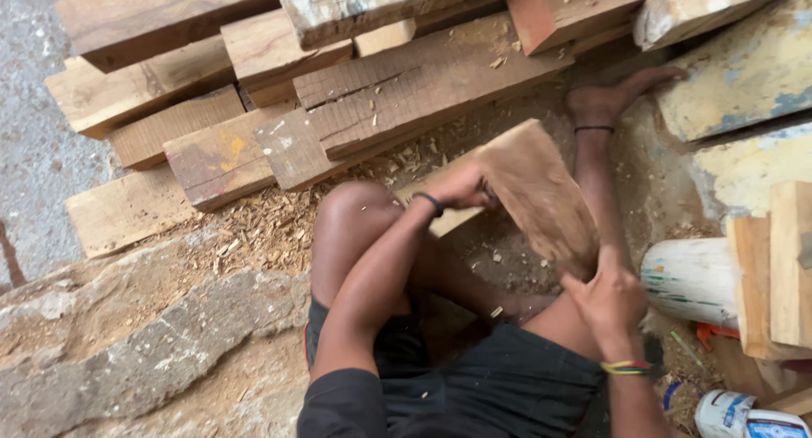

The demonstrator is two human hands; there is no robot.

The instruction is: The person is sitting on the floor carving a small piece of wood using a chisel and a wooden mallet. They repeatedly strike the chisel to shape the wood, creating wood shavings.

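Left hand (461,188) grips wood block (537,197) top | right hand (611,298) clasps its lower end | planks (381,91) beyond block

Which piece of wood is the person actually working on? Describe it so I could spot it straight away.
Start at the stack of long planks lying flat across the top. Just below it, above the seated person's knees, both hands grip one wood block: left hand at its top, right hand at its bottom. It alone is lifted and tilted, short, chunky and rough-faced.
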